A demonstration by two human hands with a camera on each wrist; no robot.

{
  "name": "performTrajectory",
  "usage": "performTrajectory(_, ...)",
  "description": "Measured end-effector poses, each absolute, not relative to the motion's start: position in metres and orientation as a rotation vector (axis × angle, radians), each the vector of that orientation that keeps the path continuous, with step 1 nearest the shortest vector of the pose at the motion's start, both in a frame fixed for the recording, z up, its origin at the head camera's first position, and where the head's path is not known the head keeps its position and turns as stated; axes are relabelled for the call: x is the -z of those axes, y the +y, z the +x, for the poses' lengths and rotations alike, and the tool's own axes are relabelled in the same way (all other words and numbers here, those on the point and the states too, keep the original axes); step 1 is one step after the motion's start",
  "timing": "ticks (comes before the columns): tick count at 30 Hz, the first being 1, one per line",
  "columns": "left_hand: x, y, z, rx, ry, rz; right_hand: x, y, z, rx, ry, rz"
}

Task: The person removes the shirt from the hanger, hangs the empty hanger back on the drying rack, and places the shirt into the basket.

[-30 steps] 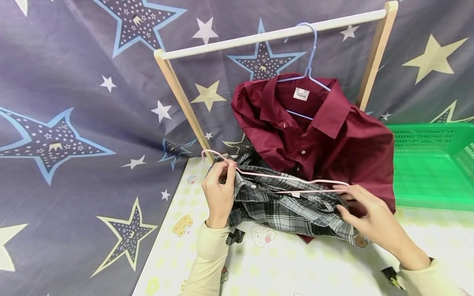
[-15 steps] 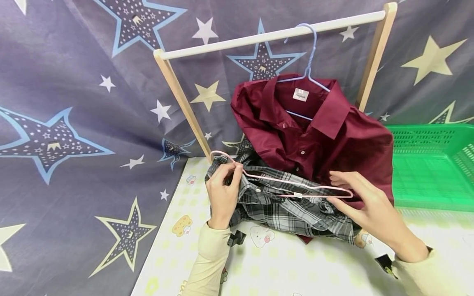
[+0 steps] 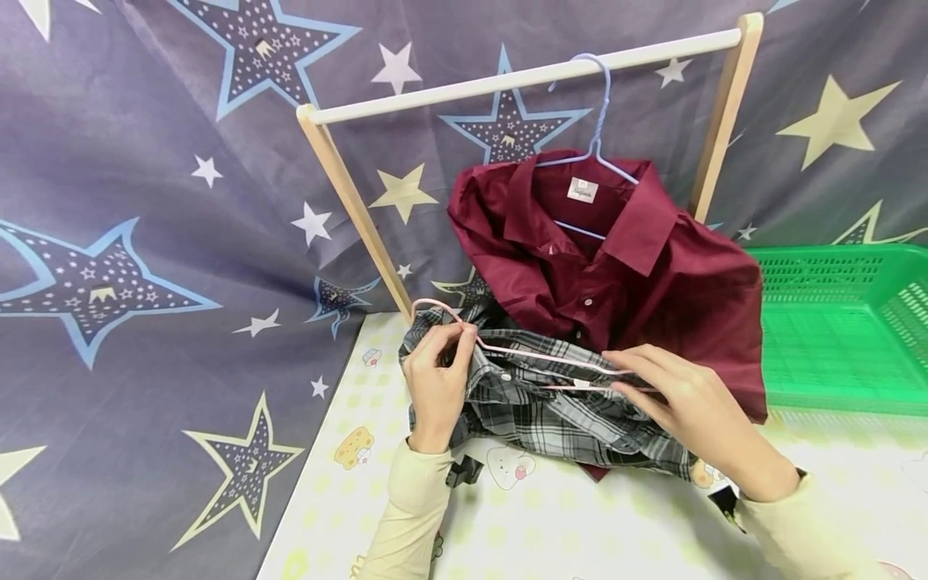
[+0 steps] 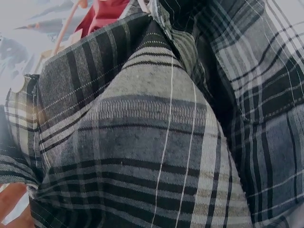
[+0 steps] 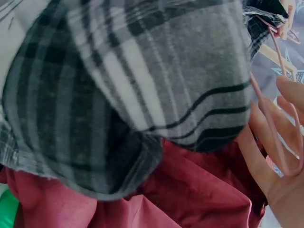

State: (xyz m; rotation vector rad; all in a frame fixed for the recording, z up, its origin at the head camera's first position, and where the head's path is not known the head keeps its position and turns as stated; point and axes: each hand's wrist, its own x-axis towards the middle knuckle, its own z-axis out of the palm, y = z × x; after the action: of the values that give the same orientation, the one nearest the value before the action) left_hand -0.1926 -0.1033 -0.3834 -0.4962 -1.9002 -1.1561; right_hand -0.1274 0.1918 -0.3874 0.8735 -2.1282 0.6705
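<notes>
Pinching the pink hanger (image 3: 545,357) near the base of its hook, the left hand (image 3: 438,379) works beside the plaid shirt (image 3: 554,431). The right hand (image 3: 685,395) is loosely open, fingers and thumb apart around the hanger's other end. Bunched over the counter (image 3: 536,532), the plaid shirt sits before a maroon shirt (image 3: 641,306), hung by a blue hanger (image 3: 601,117) from a white bar (image 3: 464,89). A green basket (image 3: 834,399) stands at right.
</notes>
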Motion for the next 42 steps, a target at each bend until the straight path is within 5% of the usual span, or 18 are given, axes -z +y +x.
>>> performTrajectory(25,0.397,-0.109,-0.191,1.160,-2.041,-0.561,0.397,0.191,-0.127,-0.632,-2.004,0.824)
performTrajectory(42,0.412,-0.134,-0.200,1.070,-2.119,-0.365,0.381,0.206,-0.122,-0.641,-1.991,0.778)
